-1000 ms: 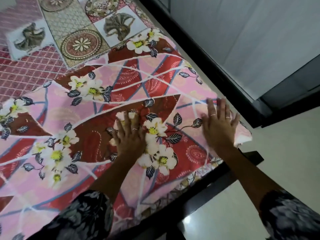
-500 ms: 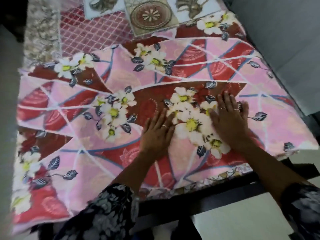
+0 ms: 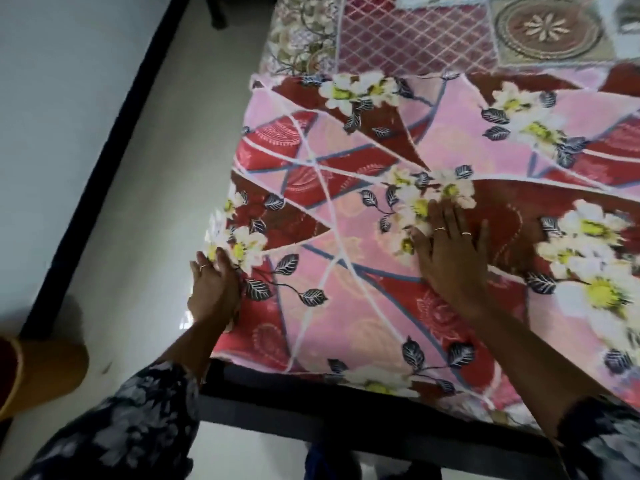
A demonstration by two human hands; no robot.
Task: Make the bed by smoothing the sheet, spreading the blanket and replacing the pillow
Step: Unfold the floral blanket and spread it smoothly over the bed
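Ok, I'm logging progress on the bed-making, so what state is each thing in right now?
Floral blanket: spread flat over the bed, its left edge hanging over the side.
Patchwork sheet: flat, uncovered beyond the blanket's far edge.
Left hand: at the blanket's left edge, fingers extended.
Right hand: pressed flat on the blanket, fingers spread.
Pillow: not in view.

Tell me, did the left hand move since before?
Yes. The left hand slid left across the floral blanket, from its middle to its left edge, where it now touches.

Both hands lie flat on the floral blanket (image 3: 346, 306) — left hand (image 3: 214, 289) at its edge (right hand (image 3: 450, 258) mid-blanket).
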